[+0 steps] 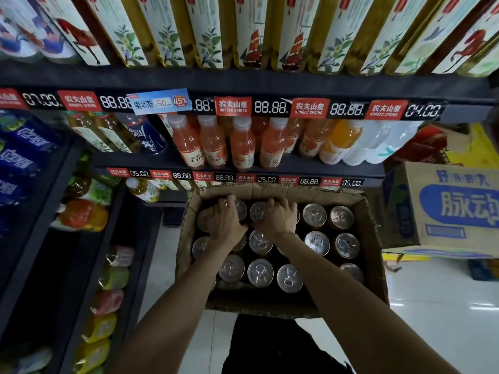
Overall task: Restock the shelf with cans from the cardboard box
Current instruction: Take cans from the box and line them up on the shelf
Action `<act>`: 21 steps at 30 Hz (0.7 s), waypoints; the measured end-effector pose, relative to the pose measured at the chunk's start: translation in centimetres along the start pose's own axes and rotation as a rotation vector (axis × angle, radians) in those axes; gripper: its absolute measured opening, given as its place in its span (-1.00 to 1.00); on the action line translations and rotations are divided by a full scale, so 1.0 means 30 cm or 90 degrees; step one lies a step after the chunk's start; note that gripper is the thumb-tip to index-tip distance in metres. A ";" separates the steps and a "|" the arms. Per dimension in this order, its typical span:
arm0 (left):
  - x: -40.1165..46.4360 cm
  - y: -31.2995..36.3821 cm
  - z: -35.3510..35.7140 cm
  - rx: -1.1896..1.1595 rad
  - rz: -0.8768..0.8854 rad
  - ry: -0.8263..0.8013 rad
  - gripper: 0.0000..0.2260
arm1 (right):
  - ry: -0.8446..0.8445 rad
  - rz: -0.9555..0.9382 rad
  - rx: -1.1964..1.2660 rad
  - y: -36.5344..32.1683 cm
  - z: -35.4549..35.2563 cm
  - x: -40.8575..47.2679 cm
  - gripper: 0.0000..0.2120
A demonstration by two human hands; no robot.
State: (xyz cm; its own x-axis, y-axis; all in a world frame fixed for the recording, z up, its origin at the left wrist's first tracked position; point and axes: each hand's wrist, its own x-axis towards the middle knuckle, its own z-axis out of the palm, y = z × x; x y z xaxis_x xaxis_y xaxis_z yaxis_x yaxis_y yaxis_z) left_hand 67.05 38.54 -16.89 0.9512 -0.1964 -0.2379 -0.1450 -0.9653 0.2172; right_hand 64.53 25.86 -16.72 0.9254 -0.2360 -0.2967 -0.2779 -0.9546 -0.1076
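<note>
**Inspector A:** Reaching into the cardboard box (374,233) at centre frame, both hands are down among the cans (260,272). The left hand (226,225) lies over the can tops in the upper left part of the box, its fingers (229,202) curled down around a can in the far row. Whether they actually grip it, I cannot tell.

**Inspector B:** And the right?

**Inspector A:** The right hand (278,220) sits just beside the left, wrists nearly touching, fingers (272,205) bent over the next can in that row. Again, grip not confirmed from this view.

**Inspector B:** Condition of the stock?

**Inspector A:** Cans upright, silver pull-tab lids facing up, standing in rows inside the box. The flaps are open. The box rests on the pale floor (442,314), with a dark-clothed leg showing below it at bottom centre.

**Inspector B:** The shelf?

**Inspector A:** The shelf (243,78) fills the upper half of the frame. Orange drink bottles (213,144) stand in the middle tier, directly above the box, behind a strip of red and black price tags (270,107). More bottles run down the left edge. A second carton (445,206), blue and white print, sits at the right edge, near the open box.
</note>
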 end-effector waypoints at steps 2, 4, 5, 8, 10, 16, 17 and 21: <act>0.004 -0.002 0.007 -0.043 -0.013 0.009 -0.43 | 0.009 0.012 0.023 -0.001 0.006 0.003 -0.43; 0.005 -0.019 0.000 -0.101 -0.014 0.017 -0.45 | 0.047 0.005 0.058 0.010 0.004 -0.003 -0.45; 0.003 -0.030 -0.012 -0.134 -0.005 0.034 -0.45 | 0.075 -0.002 0.085 0.018 -0.008 -0.013 -0.45; -0.025 -0.056 -0.091 -0.285 0.068 0.116 -0.44 | 0.182 -0.023 0.214 0.048 -0.100 -0.067 -0.45; -0.064 -0.056 -0.188 -0.404 0.092 0.141 -0.40 | 0.221 -0.047 0.328 0.070 -0.206 -0.126 -0.42; -0.162 0.013 -0.481 -0.858 0.068 0.024 -0.43 | 0.100 0.007 0.850 0.164 -0.531 -0.275 -0.59; -0.172 0.036 -0.524 -0.871 0.087 0.022 -0.47 | 0.092 0.000 0.879 0.177 -0.578 -0.294 -0.68; -0.193 0.136 -0.686 -0.851 0.181 0.035 -0.50 | 0.115 -0.060 0.893 0.219 -0.747 -0.351 -0.76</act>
State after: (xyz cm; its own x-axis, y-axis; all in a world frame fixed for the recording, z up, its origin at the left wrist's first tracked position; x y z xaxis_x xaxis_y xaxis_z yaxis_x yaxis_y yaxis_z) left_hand 66.55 39.29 4.86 0.9470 -0.3211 -0.0006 0.0052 0.0135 0.9999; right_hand 58.73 18.00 6.96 0.9445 -0.3046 -0.1230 -0.1364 -0.0231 -0.9904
